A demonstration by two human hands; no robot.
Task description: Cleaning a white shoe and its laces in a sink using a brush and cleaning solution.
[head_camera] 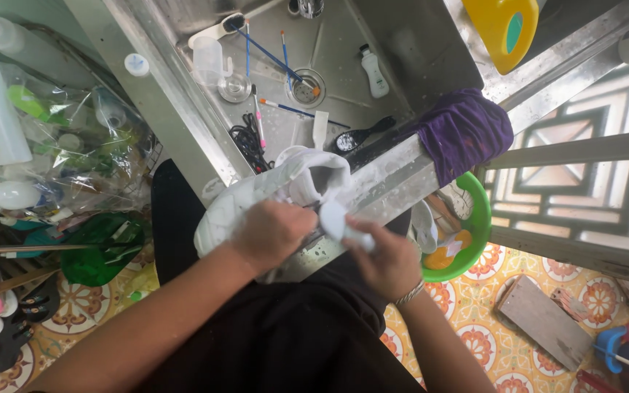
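- Left hand (274, 231): closed on white shoe (256, 200), held over sink (183, 109) edge.
- Right hand (386, 260): grips pale tool (336, 220), touching shoe's opening.
- Purple cloth (464, 131): draped on rim.
- Green basin (475, 233): floor, right.

Sink (402, 51): stainless steel, dull sheen, water-spotted. White sneaker (256, 196) in left hand (271, 233): smooth synth. upper, matt. Right hand (387, 262): white plastic tool (340, 222), smooth. Purple cloth (467, 131): soft, matt. Green basin (478, 225): glossy plastic. Floor tiles (475, 320): glazed, patterned. Board (544, 320): rough wood.
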